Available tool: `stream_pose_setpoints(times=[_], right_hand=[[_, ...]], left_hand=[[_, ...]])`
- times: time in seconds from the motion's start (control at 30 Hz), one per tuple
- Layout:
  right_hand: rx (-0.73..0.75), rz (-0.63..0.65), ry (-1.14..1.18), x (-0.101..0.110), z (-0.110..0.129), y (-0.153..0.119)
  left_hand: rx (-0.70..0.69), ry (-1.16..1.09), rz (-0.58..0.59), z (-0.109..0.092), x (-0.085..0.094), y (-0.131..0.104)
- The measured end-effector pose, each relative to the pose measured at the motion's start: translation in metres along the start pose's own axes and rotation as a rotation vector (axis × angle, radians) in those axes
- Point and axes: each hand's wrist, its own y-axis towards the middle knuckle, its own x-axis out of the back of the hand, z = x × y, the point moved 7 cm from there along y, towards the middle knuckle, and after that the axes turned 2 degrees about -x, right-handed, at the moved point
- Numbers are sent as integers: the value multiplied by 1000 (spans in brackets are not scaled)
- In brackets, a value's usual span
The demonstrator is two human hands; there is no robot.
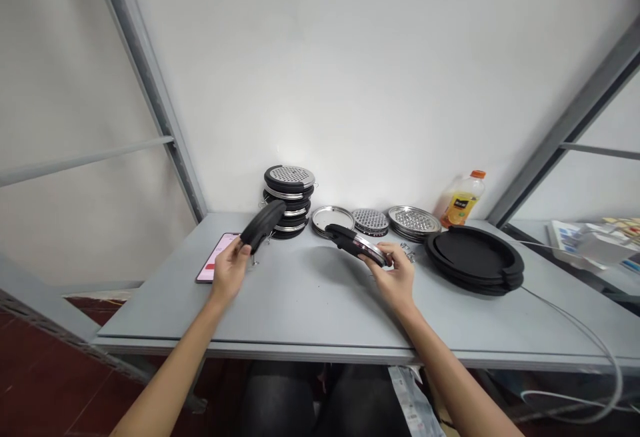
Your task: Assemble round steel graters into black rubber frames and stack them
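Note:
My left hand (231, 269) grips the near edge of a round black-rimmed disc (263, 224), tilted up above the table, with a small metal clip hanging below it. In my right hand (395, 276) is a round disc with a black rim and a silver metal edge (369, 250), also tilted and raised off the table. Behind the left-hand disc stands a stack of black-rimmed discs (289, 175), the top one with a perforated metal face. Small metal clips (407, 250) lie just beyond my right hand.
Along the wall are shallow metal rings (333, 217), grid-patterned metal discs (370, 219) and perforated metal plates (416, 222). Several black rings (475, 260) are piled at right, by an orange-capped bottle (463, 202). A phone (216, 258) lies at left. Metal frame posts (155, 100) flank the table.

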Motion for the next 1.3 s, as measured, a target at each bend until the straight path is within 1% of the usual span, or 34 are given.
stream_pose_setpoints(times=[0.07, 0.1, 0.13, 0.17, 0.2, 0.3, 0.37, 0.47, 0.57, 0.7, 0.8, 0.9, 1.03, 1.13, 1.23, 1.3], right_hand=[[0, 6, 1, -1, 0, 0], [-1, 10, -1, -1, 0, 0], [-1, 10, -4, -1, 0, 0], [3, 8, -7, -1, 0, 1], [14, 5, -7, 0, 1, 0], [77, -5, -2, 2, 3, -1], [132, 4, -3, 2, 7, -2], [231, 56, -20, -2, 16, -5], [310, 117, -32, -7, 27, -9], [413, 178, -56, -19, 44, -17], [502, 206, -97, -33, 59, -23], [538, 212, -132, -52, 71, -25], [608, 219, -178, -80, 85, -23], [642, 254, -209, -103, 87, -25], [610, 312, -242, -122, 78, -29], [590, 339, -255, -128, 73, -32]], left_hand=[[-268, 196, 121, -23, -6, 1], [-386, 276, 187, -31, -11, -1], [-476, 342, 238, -35, -16, -4], [-534, 396, 290, -36, -21, -7], [-565, 437, 346, -35, -27, -11], [-574, 485, 515, -23, -45, -24], [-556, 493, 602, -16, -55, -34], [-511, 523, 668, -8, -62, -42], [-448, 565, 701, 2, -62, -43], [-358, 632, 716, 19, -59, -37], [-316, 653, 682, 23, -57, -32], [-316, 622, 600, 15, -54, -29], [-371, 536, 435, 0, -44, -25], [-383, 504, 361, 3, -36, -21], [-335, 486, 346, 17, -30, -16], [-296, 486, 348, 24, -28, -14]])
